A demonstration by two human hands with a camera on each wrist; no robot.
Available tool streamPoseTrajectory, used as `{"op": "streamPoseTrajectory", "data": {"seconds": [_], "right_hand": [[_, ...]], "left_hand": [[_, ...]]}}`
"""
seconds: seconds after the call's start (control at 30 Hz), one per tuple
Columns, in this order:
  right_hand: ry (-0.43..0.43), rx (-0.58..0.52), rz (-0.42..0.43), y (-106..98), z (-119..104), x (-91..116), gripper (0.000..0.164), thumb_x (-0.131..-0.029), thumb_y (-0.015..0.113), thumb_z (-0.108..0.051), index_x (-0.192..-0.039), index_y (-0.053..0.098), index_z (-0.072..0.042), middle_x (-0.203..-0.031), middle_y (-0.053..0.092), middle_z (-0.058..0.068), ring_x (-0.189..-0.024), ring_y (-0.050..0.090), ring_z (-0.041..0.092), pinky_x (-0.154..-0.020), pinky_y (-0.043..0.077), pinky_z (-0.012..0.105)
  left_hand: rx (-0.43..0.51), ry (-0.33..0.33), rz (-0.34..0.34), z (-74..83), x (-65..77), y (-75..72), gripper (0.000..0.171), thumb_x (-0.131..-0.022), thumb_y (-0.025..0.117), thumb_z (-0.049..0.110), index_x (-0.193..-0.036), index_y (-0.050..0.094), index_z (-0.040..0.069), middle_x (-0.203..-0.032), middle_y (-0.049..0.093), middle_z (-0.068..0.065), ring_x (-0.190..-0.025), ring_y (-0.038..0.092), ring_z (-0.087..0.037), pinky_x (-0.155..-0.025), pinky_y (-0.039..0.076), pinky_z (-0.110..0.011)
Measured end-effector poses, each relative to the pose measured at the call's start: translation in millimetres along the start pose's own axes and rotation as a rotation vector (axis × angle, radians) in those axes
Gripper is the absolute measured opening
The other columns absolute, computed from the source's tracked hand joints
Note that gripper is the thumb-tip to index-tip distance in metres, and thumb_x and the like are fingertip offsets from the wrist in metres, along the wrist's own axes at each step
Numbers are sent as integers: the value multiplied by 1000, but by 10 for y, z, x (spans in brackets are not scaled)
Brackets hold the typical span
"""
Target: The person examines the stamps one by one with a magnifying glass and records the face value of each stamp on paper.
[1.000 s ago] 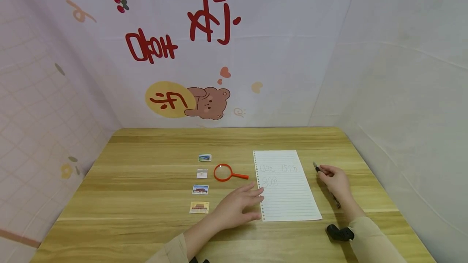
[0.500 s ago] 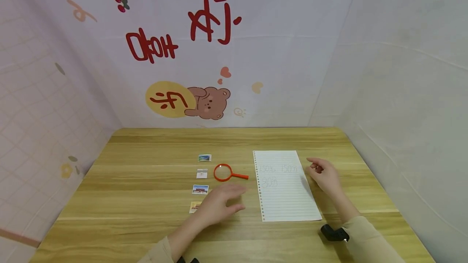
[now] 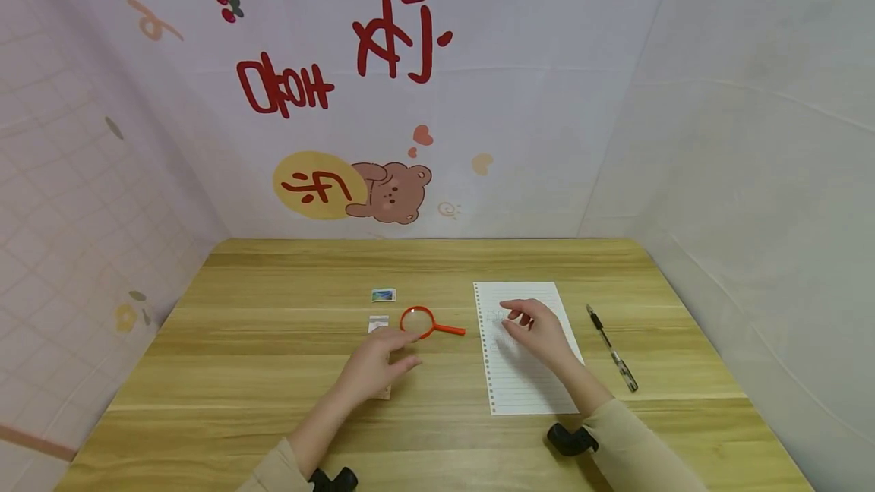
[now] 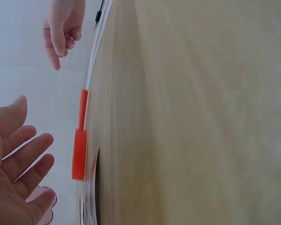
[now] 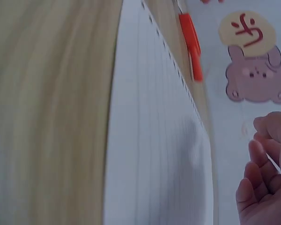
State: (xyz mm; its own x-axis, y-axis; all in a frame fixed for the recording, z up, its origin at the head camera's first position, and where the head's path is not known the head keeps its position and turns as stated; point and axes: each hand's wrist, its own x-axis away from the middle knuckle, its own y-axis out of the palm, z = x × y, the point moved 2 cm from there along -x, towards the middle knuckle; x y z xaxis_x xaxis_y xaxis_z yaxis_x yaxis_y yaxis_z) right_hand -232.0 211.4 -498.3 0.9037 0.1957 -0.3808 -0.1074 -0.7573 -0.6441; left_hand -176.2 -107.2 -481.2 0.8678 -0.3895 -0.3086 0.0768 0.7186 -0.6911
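My left hand (image 3: 372,367) hovers with spread fingers over a column of small stamp-like picture pieces. It hides the lower ones; a blue-green one (image 3: 383,295) and part of a pale one (image 3: 378,320) show above it. The red magnifying glass (image 3: 449,329) lies just beyond its fingertips, and the left wrist view shows those fingers (image 4: 33,159) holding nothing. Over a lined sheet of paper (image 3: 522,393) with handwriting hangs my right hand (image 3: 540,332), fingers loosely bent. In the right wrist view this hand (image 5: 267,173) is above the sheet and holds nothing.
A black-and-clear pen (image 3: 611,348) lies uncapped at the right of the sheet. The wooden table (image 3: 239,370) meets a white printed cloth (image 3: 519,173) at its back and sides. Black wrist devices (image 3: 571,439) sit on both forearms.
The pen, first at my right fingers, lies released on the table. My right hand has moved left over the sheet. My left hand has left the sheet's edge and moved left over the stamp-like pieces.
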Motion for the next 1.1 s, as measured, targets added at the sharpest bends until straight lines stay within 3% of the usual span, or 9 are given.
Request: {"op": "streamPoseTrajectory", "data": {"seconds": [0.1,0.33,0.43,0.7,1.1], "right_hand": [[-24,-19,-32,170,-128,-27,33,-79,79,-1,-111,74,-3,-84,64,-1,-71,54,14,-62,47,28],[-77,-22,-92,500,-355,-54,35,-79,81,-4,-112,73,-2,-93,70,6,-80,62,22,-74,50,37],[-78,8,-81,599,-416,-61,37,-78,83,-8,-113,73,-4,-96,71,6,-85,61,23,-79,47,40],[20,64,-119,746,-457,-102,38,-78,85,-16,-114,74,-9,-98,71,1,-94,59,23,-85,46,41],[8,167,-146,849,-436,-179,19,-79,83,-13,-98,80,-15,-90,70,-5,-86,60,16,-77,48,34]], "left_hand": [[16,-37,14,-75,-7,-59,40,-85,79,19,-122,72,7,-113,71,-2,-104,62,-20,-88,53,-41],[31,-103,45,-262,-13,-161,38,-86,79,17,-120,72,4,-117,70,-6,-115,60,-29,-98,47,-49],[25,-125,56,-324,-20,-200,38,-86,79,16,-121,71,3,-113,71,-6,-111,62,-29,-93,50,-47],[20,-153,61,-496,-78,-288,39,-88,77,20,-122,70,2,-108,73,-6,-109,63,-30,-96,48,-50],[29,-222,85,-739,-261,-363,38,-88,76,17,-120,69,-2,-106,72,-11,-102,67,-31,-91,52,-49]]}}
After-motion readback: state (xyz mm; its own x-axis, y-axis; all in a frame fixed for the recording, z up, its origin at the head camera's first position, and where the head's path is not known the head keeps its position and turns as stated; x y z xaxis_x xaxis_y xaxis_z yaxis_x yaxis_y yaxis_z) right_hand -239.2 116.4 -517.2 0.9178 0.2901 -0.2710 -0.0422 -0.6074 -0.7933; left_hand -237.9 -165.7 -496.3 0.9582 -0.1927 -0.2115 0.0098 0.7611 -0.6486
